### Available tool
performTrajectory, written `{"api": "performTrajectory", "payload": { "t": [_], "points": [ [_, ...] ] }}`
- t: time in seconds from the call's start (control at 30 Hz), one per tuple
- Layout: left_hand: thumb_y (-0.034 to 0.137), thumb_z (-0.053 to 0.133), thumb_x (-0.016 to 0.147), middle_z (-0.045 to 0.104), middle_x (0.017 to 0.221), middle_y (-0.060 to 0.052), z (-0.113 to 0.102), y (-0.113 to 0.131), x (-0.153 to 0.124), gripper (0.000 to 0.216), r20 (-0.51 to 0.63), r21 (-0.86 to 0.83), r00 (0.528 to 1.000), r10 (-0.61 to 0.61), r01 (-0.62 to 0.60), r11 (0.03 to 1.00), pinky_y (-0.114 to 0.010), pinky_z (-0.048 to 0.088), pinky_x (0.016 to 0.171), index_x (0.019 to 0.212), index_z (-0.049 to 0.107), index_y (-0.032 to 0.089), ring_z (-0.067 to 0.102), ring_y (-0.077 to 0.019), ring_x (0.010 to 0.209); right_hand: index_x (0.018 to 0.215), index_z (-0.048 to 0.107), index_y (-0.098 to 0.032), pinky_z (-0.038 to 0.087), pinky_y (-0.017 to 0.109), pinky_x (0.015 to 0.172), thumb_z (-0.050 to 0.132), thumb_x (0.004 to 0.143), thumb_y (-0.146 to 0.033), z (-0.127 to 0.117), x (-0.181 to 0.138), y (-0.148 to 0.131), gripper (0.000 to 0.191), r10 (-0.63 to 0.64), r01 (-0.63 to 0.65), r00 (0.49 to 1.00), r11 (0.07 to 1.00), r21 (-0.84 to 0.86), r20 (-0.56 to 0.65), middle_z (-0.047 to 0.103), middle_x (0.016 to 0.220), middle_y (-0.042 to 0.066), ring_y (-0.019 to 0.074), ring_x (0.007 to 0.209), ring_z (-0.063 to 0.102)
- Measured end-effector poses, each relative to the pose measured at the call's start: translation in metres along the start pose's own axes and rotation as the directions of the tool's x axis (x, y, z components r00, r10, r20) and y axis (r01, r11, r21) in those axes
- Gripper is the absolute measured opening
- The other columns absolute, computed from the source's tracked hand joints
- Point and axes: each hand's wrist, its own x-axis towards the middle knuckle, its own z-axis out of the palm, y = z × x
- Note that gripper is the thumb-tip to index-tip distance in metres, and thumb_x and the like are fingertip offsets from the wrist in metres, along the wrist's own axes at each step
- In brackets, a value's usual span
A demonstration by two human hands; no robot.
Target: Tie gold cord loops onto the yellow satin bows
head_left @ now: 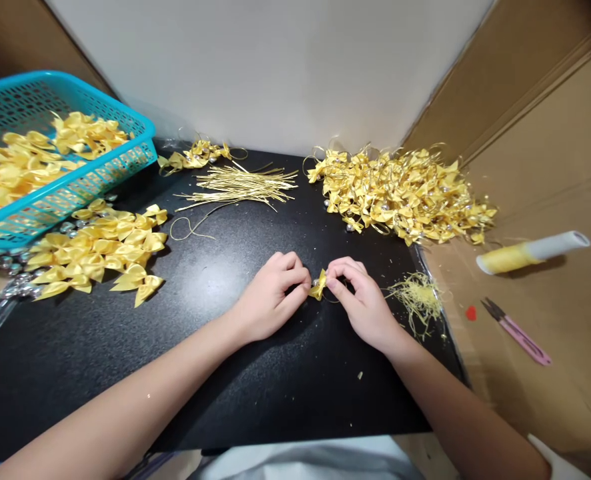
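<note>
Between my two hands is a small yellow ribbon bow (318, 287), with a bit of thin gold cord showing beside it. My left hand (278, 293) pinches the bow's left end with thumb and forefinger. From the other side, my right hand (358, 293) has its thumb and fingertips closed on the bow's right side; what exactly sits between those fingertips is hidden. Both hands rest low over the black table (255, 387). Beyond them lies a bundle of gold cords (245, 187), with one loose looped cord (190, 230) in front of it.
A turquoise basket (75, 187) of yellow bows stands at the left, with loose bows (100, 247) and silver bells (5, 260) by it. Finished-looking bows with cords (400, 193) are heaped back right. Yellow thread scraps (418, 297), a ribbon tube (530, 253) and pink snips (520, 337) lie right.
</note>
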Motion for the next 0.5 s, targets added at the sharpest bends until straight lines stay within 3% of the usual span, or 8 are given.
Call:
{"api": "performTrajectory", "payload": {
  "t": [0.5],
  "points": [
    [0.027, 0.040, 0.096, 0.054, 0.084, -0.002, -0.0016, -0.0039, -0.0011, 0.029, 0.023, -0.048, 1.000, -0.004, 0.005, 0.999, -0.034, 0.037, 0.079, 0.074, 0.058, 0.019, 0.045, -0.0177, 0.084, 0.082, 0.056, -0.022, 0.041, 0.034, 0.090, 0.049, 0.095, -0.031, -0.0021, 0.0015, 0.0024, 0.018, 0.015, -0.016, 1.000, 0.999, 0.038, 0.016, 0.060, 0.094, 0.004, 0.0196, 0.098, 0.054]
  ]
}}
